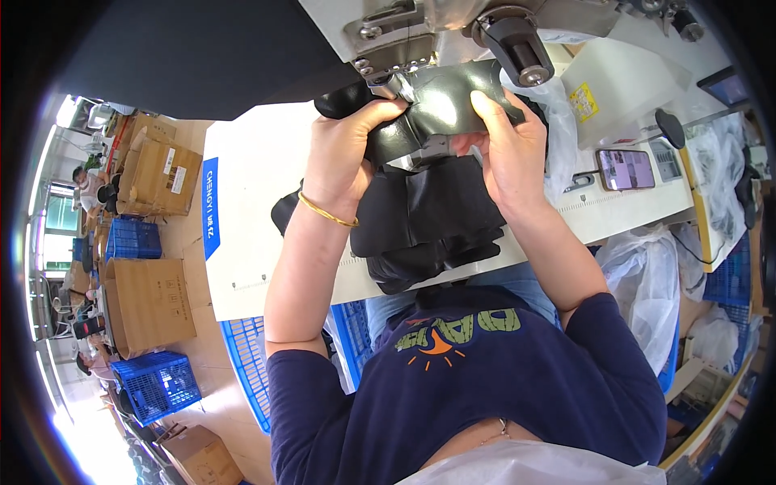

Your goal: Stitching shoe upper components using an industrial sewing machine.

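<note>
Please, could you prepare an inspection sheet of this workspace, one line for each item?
Surface: white table, small marks along its near edge.
Work pieces: glossy black piece at the machine head; pile of black pieces nearer the body.
Clutter: phone and translucent plastic on the table's right side.
Hands: left hand and right hand both pinch the glossy black piece.
Cables: thin dark cord at far right.
Surroundings: cardboard boxes and blue crates at left.

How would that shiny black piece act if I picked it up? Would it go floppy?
The shiny black piece would probably flop, since it curves and creases between the left hand and right hand. It might feel slippery, because its surface gleams. It may be light, since it looks like a thin sheet.
</note>
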Motion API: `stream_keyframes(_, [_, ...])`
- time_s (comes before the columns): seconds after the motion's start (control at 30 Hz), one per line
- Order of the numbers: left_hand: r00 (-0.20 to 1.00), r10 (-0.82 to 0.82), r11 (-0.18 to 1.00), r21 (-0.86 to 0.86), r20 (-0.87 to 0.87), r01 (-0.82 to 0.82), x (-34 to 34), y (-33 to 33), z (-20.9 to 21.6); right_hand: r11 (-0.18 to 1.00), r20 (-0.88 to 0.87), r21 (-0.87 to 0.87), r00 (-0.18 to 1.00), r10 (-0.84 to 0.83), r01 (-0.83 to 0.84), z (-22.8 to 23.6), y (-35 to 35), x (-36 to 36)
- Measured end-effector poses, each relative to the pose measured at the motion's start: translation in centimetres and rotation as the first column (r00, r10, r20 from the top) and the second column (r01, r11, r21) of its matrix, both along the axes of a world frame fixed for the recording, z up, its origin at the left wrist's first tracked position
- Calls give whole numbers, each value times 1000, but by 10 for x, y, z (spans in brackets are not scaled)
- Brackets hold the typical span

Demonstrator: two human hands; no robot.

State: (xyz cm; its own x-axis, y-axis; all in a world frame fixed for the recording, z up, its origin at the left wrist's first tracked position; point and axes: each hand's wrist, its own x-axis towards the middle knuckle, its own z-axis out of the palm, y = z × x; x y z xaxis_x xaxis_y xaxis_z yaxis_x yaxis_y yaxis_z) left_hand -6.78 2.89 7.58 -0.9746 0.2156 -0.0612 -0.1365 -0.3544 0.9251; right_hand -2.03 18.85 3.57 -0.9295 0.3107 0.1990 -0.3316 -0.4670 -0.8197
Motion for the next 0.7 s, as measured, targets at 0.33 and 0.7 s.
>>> stream_keyframes(0.33, [1000,5,1000,-6,7,-4,-3,1,1,1000,3,-18,1000,-6,6,0,-1,-2])
stream_keyframes(0.7, [1000,-6,1000,-17,-5,6,-4,0,-2,1000,6,-7,1000,-28,28,-1,0,-2])
